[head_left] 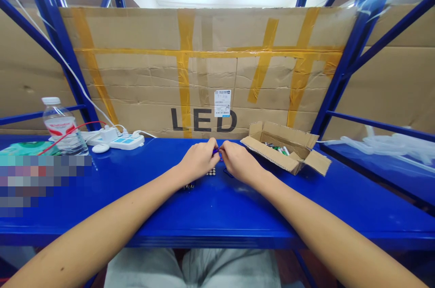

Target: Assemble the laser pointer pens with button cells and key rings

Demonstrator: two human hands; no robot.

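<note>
My left hand (200,157) and my right hand (239,159) meet over the middle of the blue table (217,213). Their fingertips pinch together at a small purple-blue item (216,152), mostly hidden by the fingers, so its kind is unclear. Just below my left fingers is a cluster of small round silvery ends (211,172), perhaps batteries standing close together. More small dark and shiny pieces (188,186) show beside my left wrist, partly covered by the forearm. A thin dark loop (228,173) lies under my right hand.
An open cardboard box (288,161) holding several battery-like cylinders (277,148) stands at right. At left are a water bottle (63,127), a white power strip (127,142) with cables and a green packet (30,148). Large cardboard (146,84) backs the table between blue posts.
</note>
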